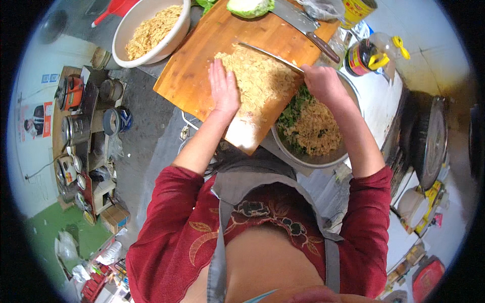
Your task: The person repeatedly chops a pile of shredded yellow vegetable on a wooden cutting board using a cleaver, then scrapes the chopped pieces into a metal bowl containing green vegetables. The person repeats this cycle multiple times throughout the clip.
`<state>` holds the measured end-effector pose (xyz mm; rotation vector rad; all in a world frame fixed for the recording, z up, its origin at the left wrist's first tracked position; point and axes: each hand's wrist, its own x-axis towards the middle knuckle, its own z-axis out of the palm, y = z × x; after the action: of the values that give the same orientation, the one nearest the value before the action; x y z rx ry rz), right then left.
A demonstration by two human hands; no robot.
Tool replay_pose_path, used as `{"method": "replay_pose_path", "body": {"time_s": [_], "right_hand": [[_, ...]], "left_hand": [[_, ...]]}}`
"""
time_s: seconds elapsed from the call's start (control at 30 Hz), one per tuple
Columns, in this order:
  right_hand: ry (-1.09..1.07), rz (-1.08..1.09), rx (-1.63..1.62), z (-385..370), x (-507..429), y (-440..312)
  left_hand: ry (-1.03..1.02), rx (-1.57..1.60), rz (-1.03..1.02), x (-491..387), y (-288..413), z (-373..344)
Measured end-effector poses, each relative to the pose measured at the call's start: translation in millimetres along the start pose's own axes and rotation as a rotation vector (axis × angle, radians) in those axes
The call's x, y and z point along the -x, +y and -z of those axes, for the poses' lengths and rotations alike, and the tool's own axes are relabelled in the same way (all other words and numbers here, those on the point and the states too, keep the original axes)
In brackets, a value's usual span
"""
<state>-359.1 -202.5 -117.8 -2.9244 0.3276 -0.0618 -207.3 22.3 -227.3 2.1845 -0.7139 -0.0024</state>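
Observation:
Flat against the left side of a heap of finely chopped pale-yellow food point(261, 77) lies my left hand point(224, 89), fingers extended and holding nothing. My right hand point(325, 83) grips a knife whose blade point(271, 55) stands edge-on along the heap's far right side; its handle is hidden in my fist. Heap and knife are on a wooden cutting board point(189, 72), one corner pointing towards me. Below my right forearm is a metal basin point(333, 163) with chopped greens point(290, 119) and brownish chopped food point(316, 128), partly covered by board and arm.
A white bowl point(153, 60) of yellow pieces stands left of the board. On the board's far end lie a cut cabbage point(250, 8) and a cleaver point(295, 19). Dark sauce bottles point(358, 58) and a yellow can point(356, 13) stand right. Shelves with pots point(75, 128) line the left.

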Motion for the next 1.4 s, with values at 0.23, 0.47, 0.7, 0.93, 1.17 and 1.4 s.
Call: {"method": "replay_pose_path", "body": {"time_s": [0.23,0.47,0.7,0.93,1.17,1.4], "right_hand": [[-0.074,0.057,0.083,12.7,34.5,22.2],[-0.092,-0.347,0.039,62.8,158.3,52.2],[0.199,-0.824,-0.383,14.8,234.1,14.4],[0.355,-1.030,-0.719,-40.9,249.5,-20.5],[0.495,-1.011,-0.866,-34.2,236.0,-31.8],[0.494,-1.051,-0.917,-33.2,254.3,-48.4]], "left_hand": [[-0.007,0.196,0.022,19.0,60.1,-62.0],[-0.303,0.447,-0.160,77.2,137.5,-79.7],[0.045,0.075,-0.272,-41.9,27.6,-11.3],[-0.349,-0.178,-0.218,-42.0,48.3,-40.4],[-0.779,0.373,-0.550,56.5,132.0,-80.6],[-0.191,-0.170,-0.394,48.0,26.5,18.2]]}}
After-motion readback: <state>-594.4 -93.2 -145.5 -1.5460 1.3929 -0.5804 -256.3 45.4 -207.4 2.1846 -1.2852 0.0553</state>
